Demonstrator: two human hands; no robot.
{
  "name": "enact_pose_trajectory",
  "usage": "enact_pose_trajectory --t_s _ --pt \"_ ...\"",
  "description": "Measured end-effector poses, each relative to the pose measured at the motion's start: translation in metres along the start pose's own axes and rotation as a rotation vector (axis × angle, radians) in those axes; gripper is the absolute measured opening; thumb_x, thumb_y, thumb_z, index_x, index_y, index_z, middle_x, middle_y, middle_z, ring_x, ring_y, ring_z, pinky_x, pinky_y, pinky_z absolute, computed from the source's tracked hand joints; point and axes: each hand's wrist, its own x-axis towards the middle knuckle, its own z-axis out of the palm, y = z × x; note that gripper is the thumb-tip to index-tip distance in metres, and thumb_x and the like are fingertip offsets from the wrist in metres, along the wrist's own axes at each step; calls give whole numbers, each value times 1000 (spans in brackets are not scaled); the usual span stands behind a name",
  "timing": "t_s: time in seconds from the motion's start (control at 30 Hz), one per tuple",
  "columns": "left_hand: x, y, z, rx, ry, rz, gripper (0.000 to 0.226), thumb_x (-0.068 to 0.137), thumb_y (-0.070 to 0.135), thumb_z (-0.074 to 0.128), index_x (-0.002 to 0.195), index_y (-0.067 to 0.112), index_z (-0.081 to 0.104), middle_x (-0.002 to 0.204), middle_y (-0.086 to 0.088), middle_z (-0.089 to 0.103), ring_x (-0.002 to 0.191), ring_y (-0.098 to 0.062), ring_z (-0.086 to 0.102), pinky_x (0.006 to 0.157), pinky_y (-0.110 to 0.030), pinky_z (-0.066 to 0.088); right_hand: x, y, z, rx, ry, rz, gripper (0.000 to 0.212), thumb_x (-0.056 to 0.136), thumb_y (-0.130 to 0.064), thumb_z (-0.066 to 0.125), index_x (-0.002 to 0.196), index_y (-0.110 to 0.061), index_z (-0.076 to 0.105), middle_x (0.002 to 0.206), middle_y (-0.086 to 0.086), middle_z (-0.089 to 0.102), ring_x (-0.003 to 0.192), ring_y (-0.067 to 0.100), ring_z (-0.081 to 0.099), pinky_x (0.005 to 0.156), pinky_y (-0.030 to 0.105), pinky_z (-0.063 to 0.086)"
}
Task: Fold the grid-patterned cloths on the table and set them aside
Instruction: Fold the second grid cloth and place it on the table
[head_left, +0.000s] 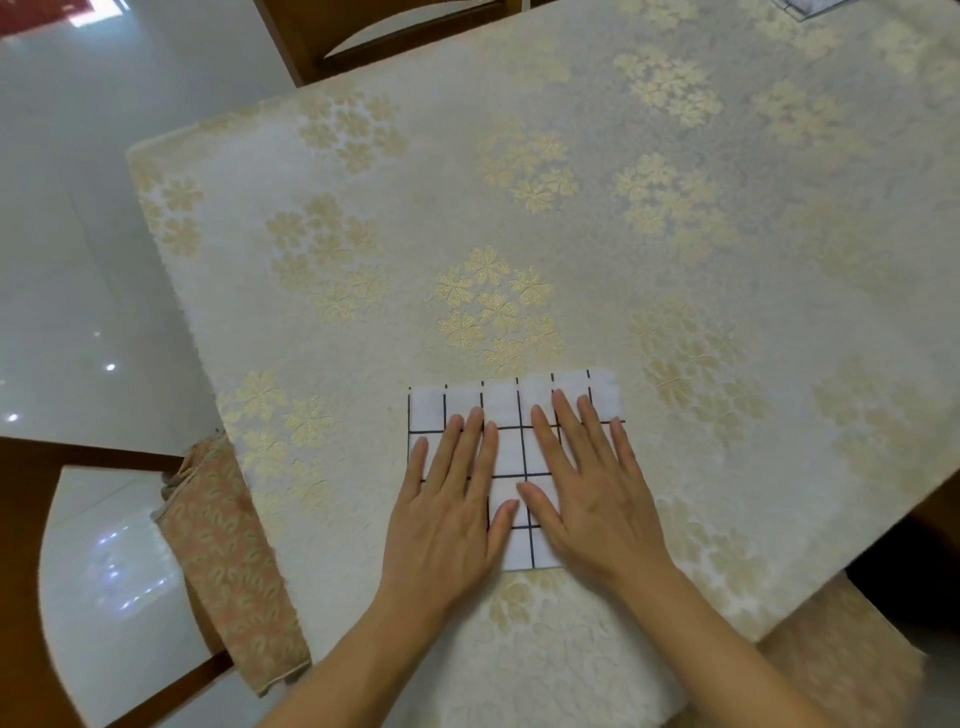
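Both hands lie flat, fingers spread, on a folded white cloth (511, 415) with a thin black grid: left hand (449, 512), right hand (592, 493), thumbs nearly touching. It sits near the bench's (675, 208) front edge, its lower corners hidden beneath the palms.

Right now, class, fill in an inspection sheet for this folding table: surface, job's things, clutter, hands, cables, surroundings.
Surface: table under a cream tablecloth with gold flower clusters.
Job's things: one folded grid-patterned cloth near the front edge; the corner of another at the far edge.
Clutter: nothing seen.
Hands: left hand and right hand lie flat, fingers spread, pressing the folded cloth.
Cables: nothing seen.
Surroundings: wooden chair at left, another chair at the far side, glossy white floor.
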Motion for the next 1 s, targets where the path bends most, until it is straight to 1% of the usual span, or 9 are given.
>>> enact_pose_trajectory --t_s 0.1,0.2,0.3,0.43,0.57,0.77,0.83,0.9,1.0 --pt "0 -6 0 10 17 -23 73 102 57 21 158 12 8 167 -7 2 154 -22 2 122 -46 14 0 10 -2 -11 -11 11 75 99 -64 15 159 -23 -3 167 1 -9 154 19 -10 124 49 9" --pt "-4 -10 0 11 33 -71 76 101 58 22 158 9 12 167 -10 5 154 -24 5 122 -47 14 -3 12 -6 -3 -9 60 76 99 -66 9 159 -21 -6 167 1 -12 153 19 -12 124 50 9" --pt "-9 -10 0 21 31 -28 74 101 54 23 157 7 14 166 -11 7 154 -25 6 121 -49 15 -19 -1 -6 47 19 95 77 100 -63 9 159 -16 -2 167 4 -8 154 21 -8 124 48 4" --pt "-10 -9 2 11 24 9 74 102 55 25 158 9 11 167 -8 5 154 -22 4 121 -47 16 -36 -9 6 37 -10 48 78 100 -65 14 159 -16 0 167 6 -7 154 21 -6 122 47 8" --pt "-15 -17 1 21 27 -36 78 101 61 21 158 10 5 167 -9 -1 154 -23 0 123 -43 8 -37 -1 5 22 -17 57 81 99 -67 17 159 -17 -4 167 4 -11 154 20 -9 123 45 5" --pt "-24 -34 -5 8 -24 -101 80 100 63 14 158 10 0 167 -6 -7 154 -20 -4 121 -44 7 -39 3 3 30 -38 115 83 98 -68 18 158 -17 -10 166 3 -16 153 19 -12 122 46 4" --pt "-25 -36 -9 12 -46 -86 79 101 63 11 158 10 1 167 -6 -6 154 -20 -5 121 -45 6 -38 3 1 33 -47 124 82 98 -68 17 158 -18 -9 166 3 -15 153 19 -12 122 45 3" --pt "-25 -39 -14 11 -48 -58 77 101 61 12 158 11 4 167 -7 -3 154 -22 -3 121 -48 6 -39 2 0 23 -67 125 82 99 -68 15 157 -18 -11 166 3 -17 153 19 -14 122 45 1" --pt "-15 -49 -29 18 -43 92 69 102 54 23 158 16 14 167 -9 7 154 -26 5 120 -54 11 -41 -1 -4 32 -71 164 79 99 -67 9 157 -20 -13 166 2 -18 152 19 -18 122 45 -1"
